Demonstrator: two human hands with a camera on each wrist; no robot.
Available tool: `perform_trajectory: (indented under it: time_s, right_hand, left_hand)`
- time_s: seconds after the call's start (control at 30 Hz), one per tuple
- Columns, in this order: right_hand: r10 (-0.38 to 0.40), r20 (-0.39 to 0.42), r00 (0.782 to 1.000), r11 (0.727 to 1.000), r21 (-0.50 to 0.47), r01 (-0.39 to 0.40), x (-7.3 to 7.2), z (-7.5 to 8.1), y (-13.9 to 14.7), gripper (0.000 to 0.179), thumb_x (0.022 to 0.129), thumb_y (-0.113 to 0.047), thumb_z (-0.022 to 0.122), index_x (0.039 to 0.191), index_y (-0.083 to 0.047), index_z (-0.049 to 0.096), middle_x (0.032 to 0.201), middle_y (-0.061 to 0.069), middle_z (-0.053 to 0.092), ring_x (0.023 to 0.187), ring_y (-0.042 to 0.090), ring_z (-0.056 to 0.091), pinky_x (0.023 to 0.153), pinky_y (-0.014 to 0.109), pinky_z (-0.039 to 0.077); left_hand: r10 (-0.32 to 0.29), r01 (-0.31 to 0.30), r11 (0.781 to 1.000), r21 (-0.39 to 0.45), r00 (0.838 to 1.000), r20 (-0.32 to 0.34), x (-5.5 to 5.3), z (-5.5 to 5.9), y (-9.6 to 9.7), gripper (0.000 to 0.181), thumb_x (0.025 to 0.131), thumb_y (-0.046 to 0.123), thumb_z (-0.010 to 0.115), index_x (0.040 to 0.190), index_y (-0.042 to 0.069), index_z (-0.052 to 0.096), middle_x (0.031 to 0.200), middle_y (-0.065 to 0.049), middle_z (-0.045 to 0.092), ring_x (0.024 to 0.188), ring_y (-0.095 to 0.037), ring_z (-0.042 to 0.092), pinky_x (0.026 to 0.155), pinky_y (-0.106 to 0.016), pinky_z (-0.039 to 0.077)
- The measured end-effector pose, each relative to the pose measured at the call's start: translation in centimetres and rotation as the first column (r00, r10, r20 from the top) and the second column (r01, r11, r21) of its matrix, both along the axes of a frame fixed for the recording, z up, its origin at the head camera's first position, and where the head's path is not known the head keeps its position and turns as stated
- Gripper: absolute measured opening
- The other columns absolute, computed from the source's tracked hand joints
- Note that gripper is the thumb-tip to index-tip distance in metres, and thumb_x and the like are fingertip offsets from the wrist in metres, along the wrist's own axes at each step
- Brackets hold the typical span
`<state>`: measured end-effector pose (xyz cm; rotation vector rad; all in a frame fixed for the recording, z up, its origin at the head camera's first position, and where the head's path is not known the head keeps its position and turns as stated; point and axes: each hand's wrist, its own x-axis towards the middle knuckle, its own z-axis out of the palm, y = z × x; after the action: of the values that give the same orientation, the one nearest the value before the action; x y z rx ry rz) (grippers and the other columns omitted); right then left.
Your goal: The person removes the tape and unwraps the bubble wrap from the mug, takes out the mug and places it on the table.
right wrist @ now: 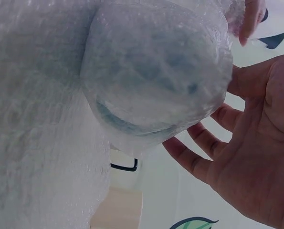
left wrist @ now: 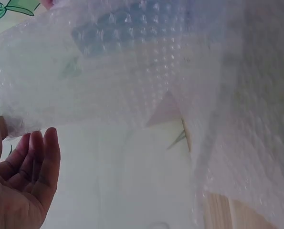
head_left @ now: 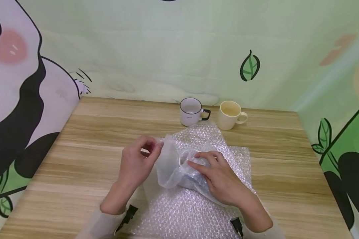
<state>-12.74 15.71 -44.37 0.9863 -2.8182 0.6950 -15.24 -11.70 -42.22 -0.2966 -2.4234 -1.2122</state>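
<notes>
A bluish cup with a pale round rim (head_left: pixel 194 182) lies on its side inside bubble wrap, its details blurred by the plastic. My left hand (head_left: pixel 137 164) pinches the corner of a raised flap of bubble wrap (head_left: pixel 167 164), left of the cup; the left wrist view shows the flap (left wrist: pixel 84 95) stretched out from thumb and fingers. My right hand (head_left: pixel 221 174) holds the wrapped cup at its rim end, thumb and fingertips on the plastic. In the right wrist view the bundle (right wrist: pixel 156 71) looks rounded, with the fingers along its edge.
Under the bundle, a bubble wrap sheet (head_left: pixel 179 214) spreads over the wooden table (head_left: pixel 77 159). Beyond it stand a white mug with black rim and handle (head_left: pixel 189 116) and a cream mug (head_left: pixel 226 121). A printed cloth backdrop (head_left: pixel 137 56) rises behind the table.
</notes>
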Motion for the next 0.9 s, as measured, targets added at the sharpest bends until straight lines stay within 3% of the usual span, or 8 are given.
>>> perform_trajectory:
  time_s: [0.13, 0.37, 0.6, 0.9]
  right_hand:
    - [-0.007, 0.027, 1.0, 1.0, 0.008, 0.006, 0.0, 0.1, 0.0, 0.051, 0.099, -0.007, 0.061, 0.145, -0.03, 0.062, 0.149, 0.004, 0.055, 0.136, 0.031, 0.044, 0.113, 0.053, 0.041]
    - [-0.002, 0.015, 1.0, 1.0, 0.002, 0.002, 0.1, 0.0, 0.0, 0.05, 0.099, -0.007, 0.062, 0.144, -0.029, 0.063, 0.148, 0.004, 0.055, 0.136, 0.031, 0.045, 0.112, 0.053, 0.041]
    - [-0.009, 0.052, 0.999, 1.0, 0.012, 0.008, 0.1, 0.1, 0.0, 0.051, 0.1, -0.007, 0.06, 0.145, -0.03, 0.061, 0.151, 0.002, 0.053, 0.138, 0.03, 0.042, 0.116, 0.052, 0.039]
    - [-0.007, 0.059, 0.998, 1.0, 0.016, 0.006, 0.1, 0.3, 0.0, 0.05, 0.1, -0.008, 0.06, 0.146, -0.029, 0.061, 0.15, 0.003, 0.054, 0.138, 0.03, 0.042, 0.116, 0.052, 0.039]
  left_hand:
    - [0.015, -0.01, 0.998, -0.057, 0.997, 0.08, 0.0, -0.2, -1.1, 0.014, 0.093, 0.021, 0.079, 0.088, 0.012, 0.07, 0.077, 0.0, 0.071, 0.071, -0.01, 0.069, 0.062, -0.024, 0.06]
    - [0.055, -0.019, 0.985, -0.17, 0.975, 0.215, 0.3, -0.8, -3.0, 0.018, 0.092, 0.03, 0.081, 0.088, 0.014, 0.072, 0.079, 0.0, 0.073, 0.073, -0.012, 0.069, 0.066, -0.027, 0.057]
    - [0.066, -0.022, 0.985, -0.171, 0.965, 0.254, 0.4, -1.3, -4.4, 0.012, 0.094, 0.022, 0.077, 0.088, 0.013, 0.072, 0.079, 0.0, 0.071, 0.079, -0.016, 0.071, 0.072, -0.032, 0.061]
    - [0.11, -0.053, 0.985, -0.166, 0.927, 0.358, -0.4, -2.7, -6.4, 0.018, 0.097, 0.024, 0.074, 0.087, 0.01, 0.071, 0.08, -0.005, 0.072, 0.078, -0.019, 0.068, 0.065, -0.027, 0.054]
